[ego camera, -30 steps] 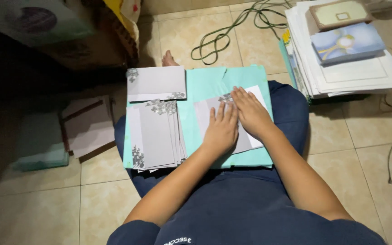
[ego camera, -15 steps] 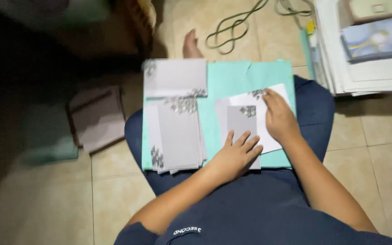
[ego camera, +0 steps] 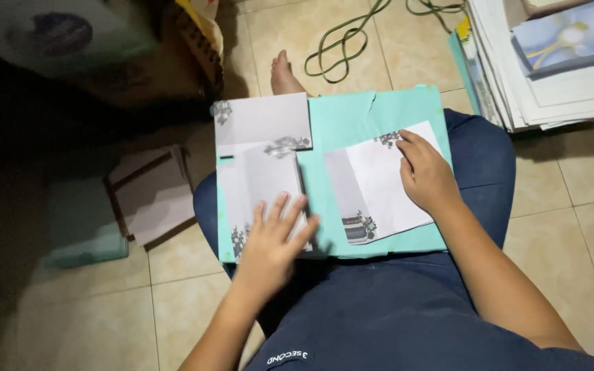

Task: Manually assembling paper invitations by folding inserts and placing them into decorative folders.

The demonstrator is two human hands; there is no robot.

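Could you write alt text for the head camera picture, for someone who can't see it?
Seen from above, a seated person's left hand rests flat on a stack of grey floral cards, while the right hand presses a folded white card, all on a teal board across their lap.

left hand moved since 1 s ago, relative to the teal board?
Yes. The left hand left the folded white card under the right hand and crossed toward the teal board's left side, now lying flat on the card stack.
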